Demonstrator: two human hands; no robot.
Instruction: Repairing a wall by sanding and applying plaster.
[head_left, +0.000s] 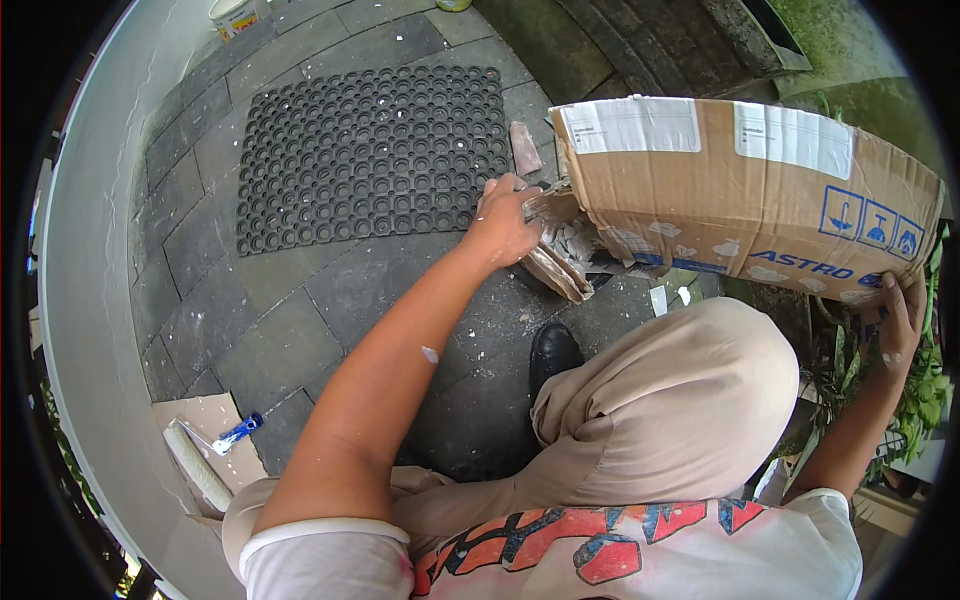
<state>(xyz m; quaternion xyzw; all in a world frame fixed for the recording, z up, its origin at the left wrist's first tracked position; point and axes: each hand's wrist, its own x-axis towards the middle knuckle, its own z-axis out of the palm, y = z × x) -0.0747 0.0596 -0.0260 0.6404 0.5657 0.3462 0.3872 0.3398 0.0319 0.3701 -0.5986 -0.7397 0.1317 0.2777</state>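
Observation:
A long brown cardboard box (690,195) with white labels and blue print is tipped on its side at the right. My right hand (898,318) grips its lower right corner, thumb on the printed face. At the box's left end, my left hand (505,225) is closed on the rim of a crumpled brown paper sack (556,272). Pale flakes and scraps (575,243) show in the sack's mouth, right by the box's end. My left fingertips are partly hidden behind the rim. White specks dot my left forearm.
A black rubber mat (370,160) with round holes lies on grey paving. Beyond its right edge is a pinkish flat shard (524,148). A paint roller (197,468) and blue-handled brush (238,432) rest on cardboard at lower left. A white bucket (236,16) stands far left. Plants (920,410) grow at right.

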